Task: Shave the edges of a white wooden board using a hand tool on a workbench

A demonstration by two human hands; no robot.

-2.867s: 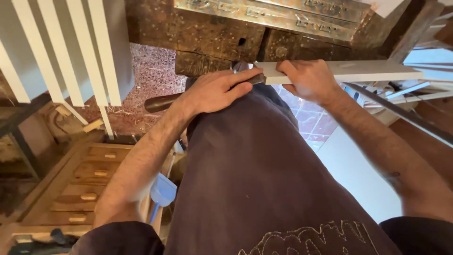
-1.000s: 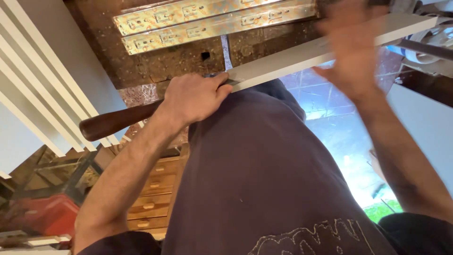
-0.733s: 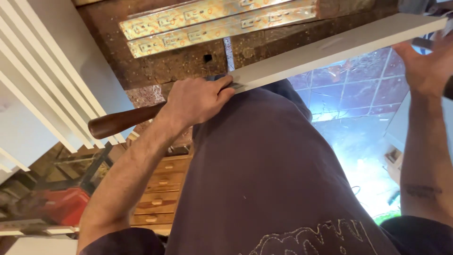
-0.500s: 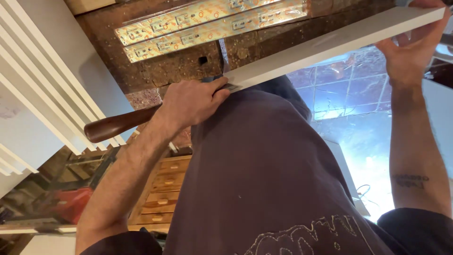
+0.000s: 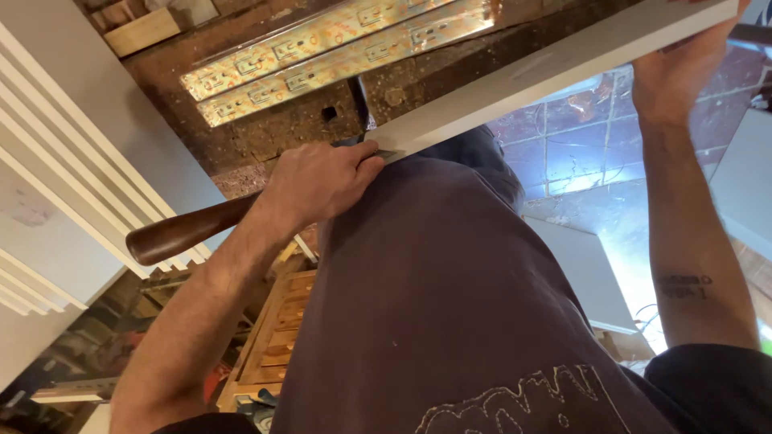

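Fingers of left hand [image 5: 322, 181] clenched around chisel [image 5: 189, 229], right hand [image 5: 683, 68] gripping white board [image 5: 547, 68].

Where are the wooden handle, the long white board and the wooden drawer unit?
wooden handle [image 5: 189, 231]: head view, on its dark rounded shaft.
long white board [image 5: 547, 72]: head view, on its flat painted face.
wooden drawer unit [image 5: 281, 333]: head view, on a drawer front.

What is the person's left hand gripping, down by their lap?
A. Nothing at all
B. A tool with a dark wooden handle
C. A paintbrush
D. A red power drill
B: the left hand is closed around a tool with a dark brown wooden handle, pressed to the near end of the white board, while the right hand holds the board's far end.
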